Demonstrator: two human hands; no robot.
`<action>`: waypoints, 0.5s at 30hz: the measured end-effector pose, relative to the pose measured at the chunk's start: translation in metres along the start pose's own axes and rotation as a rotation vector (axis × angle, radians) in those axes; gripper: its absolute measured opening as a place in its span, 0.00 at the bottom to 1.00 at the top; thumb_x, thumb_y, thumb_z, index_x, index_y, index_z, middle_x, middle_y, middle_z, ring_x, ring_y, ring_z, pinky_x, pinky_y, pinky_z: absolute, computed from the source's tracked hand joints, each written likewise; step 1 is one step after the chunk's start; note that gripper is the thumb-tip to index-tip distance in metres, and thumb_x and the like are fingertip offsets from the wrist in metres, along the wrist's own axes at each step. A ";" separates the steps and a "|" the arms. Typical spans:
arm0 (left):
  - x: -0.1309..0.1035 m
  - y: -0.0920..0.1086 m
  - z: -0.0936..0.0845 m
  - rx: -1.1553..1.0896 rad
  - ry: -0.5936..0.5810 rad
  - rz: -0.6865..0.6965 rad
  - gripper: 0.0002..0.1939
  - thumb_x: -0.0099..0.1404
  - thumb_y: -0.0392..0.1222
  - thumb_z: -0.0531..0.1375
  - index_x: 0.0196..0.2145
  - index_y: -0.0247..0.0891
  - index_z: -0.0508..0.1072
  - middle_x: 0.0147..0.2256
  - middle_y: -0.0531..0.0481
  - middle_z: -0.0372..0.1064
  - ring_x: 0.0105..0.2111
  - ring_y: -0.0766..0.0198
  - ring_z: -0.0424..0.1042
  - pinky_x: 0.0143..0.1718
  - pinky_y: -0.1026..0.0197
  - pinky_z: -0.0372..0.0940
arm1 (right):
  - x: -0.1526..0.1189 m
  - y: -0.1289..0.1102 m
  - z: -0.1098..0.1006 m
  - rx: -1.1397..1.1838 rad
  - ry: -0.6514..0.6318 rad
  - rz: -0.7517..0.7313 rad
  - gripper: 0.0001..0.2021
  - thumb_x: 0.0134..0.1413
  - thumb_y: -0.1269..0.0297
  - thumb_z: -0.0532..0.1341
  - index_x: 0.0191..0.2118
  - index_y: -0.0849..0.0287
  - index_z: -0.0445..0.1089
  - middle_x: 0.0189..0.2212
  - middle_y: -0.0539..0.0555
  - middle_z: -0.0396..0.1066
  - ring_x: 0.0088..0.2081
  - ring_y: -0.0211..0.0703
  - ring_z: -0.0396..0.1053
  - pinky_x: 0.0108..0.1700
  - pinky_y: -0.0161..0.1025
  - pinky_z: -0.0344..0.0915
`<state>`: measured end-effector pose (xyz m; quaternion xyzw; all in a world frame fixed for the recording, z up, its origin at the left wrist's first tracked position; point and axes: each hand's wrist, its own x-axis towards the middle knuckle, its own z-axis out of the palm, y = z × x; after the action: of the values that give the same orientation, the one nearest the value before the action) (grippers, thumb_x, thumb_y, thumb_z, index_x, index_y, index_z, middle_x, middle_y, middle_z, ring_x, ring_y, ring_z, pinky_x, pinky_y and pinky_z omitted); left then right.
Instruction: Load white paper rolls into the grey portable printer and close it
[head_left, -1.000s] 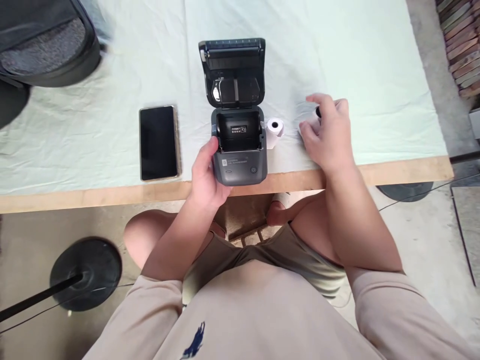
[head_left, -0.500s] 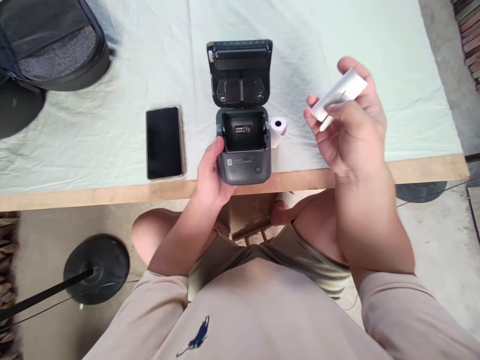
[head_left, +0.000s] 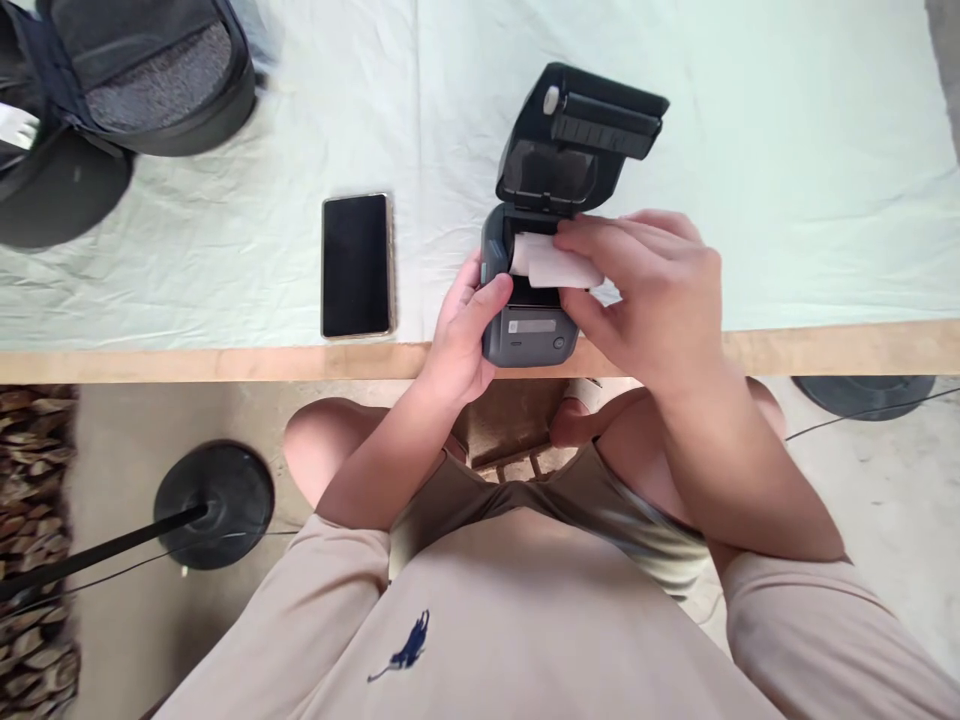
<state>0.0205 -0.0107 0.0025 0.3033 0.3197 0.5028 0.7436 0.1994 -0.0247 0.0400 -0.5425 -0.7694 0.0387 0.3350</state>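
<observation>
A dark grey printer (head_left: 530,345) stands at the table's front edge, turned a little, its black lid (head_left: 581,140) raised. My left hand (head_left: 469,325) grips its left side, thumb on the rim. With fingers and thumb closed on a white paper roll (head_left: 559,262), my right hand (head_left: 649,285) holds it at the open compartment. The roll's left end is inside the opening; its right end lies between my fingers. The second roll is hidden behind my right hand, apart from perhaps a small white bit.
On the cloth-covered table (head_left: 450,120), a black phone (head_left: 357,265) lies left of the printer. An open black case (head_left: 180,90) sits at the back left. Below the table edge, a round black stand base (head_left: 214,505) rests on the floor.
My right hand has brought the paper roll leftward from the right, to the printer's compartment. The printer has turned and tilted in my left hand. The whole view has shifted slightly.
</observation>
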 end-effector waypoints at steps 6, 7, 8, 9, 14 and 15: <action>0.005 0.001 -0.002 -0.005 0.010 -0.037 0.11 0.72 0.53 0.65 0.45 0.45 0.78 0.42 0.49 0.84 0.70 0.44 0.73 0.63 0.50 0.77 | -0.008 -0.003 0.009 0.045 -0.034 -0.092 0.14 0.75 0.60 0.56 0.43 0.45 0.80 0.47 0.48 0.87 0.59 0.56 0.82 0.67 0.61 0.68; 0.005 0.001 -0.004 -0.003 0.006 -0.042 0.11 0.72 0.53 0.64 0.45 0.45 0.78 0.41 0.49 0.84 0.70 0.44 0.73 0.63 0.50 0.78 | -0.009 -0.005 0.011 0.057 -0.037 -0.101 0.14 0.75 0.59 0.56 0.43 0.44 0.80 0.46 0.47 0.87 0.59 0.55 0.82 0.67 0.61 0.68; 0.005 0.002 -0.005 0.008 0.001 -0.043 0.12 0.72 0.54 0.64 0.45 0.45 0.78 0.41 0.50 0.84 0.69 0.44 0.73 0.61 0.50 0.78 | -0.011 -0.007 0.013 0.064 -0.044 -0.104 0.14 0.75 0.59 0.56 0.43 0.43 0.80 0.46 0.47 0.87 0.60 0.55 0.82 0.67 0.61 0.68; 0.005 0.002 -0.006 0.027 -0.006 -0.045 0.11 0.71 0.53 0.65 0.45 0.46 0.78 0.40 0.50 0.84 0.67 0.44 0.75 0.59 0.51 0.79 | -0.012 -0.008 0.014 0.067 -0.054 -0.105 0.14 0.75 0.59 0.56 0.43 0.43 0.81 0.46 0.47 0.87 0.61 0.56 0.81 0.68 0.62 0.67; 0.003 0.001 -0.010 0.073 -0.046 -0.027 0.18 0.62 0.48 0.74 0.47 0.46 0.79 0.42 0.51 0.83 0.54 0.46 0.83 0.52 0.51 0.79 | -0.011 -0.005 0.008 0.191 0.043 -0.167 0.11 0.73 0.56 0.59 0.45 0.43 0.80 0.42 0.49 0.85 0.58 0.59 0.81 0.66 0.63 0.69; 0.002 0.001 -0.011 0.066 -0.054 -0.022 0.19 0.61 0.48 0.75 0.48 0.45 0.79 0.42 0.51 0.83 0.53 0.44 0.84 0.52 0.49 0.80 | -0.009 -0.002 0.006 0.240 0.134 -0.159 0.10 0.73 0.57 0.59 0.46 0.43 0.80 0.41 0.50 0.84 0.55 0.57 0.82 0.63 0.61 0.72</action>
<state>0.0123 -0.0069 -0.0038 0.3374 0.3194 0.4753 0.7471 0.1960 -0.0318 0.0324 -0.4374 -0.7756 0.0676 0.4500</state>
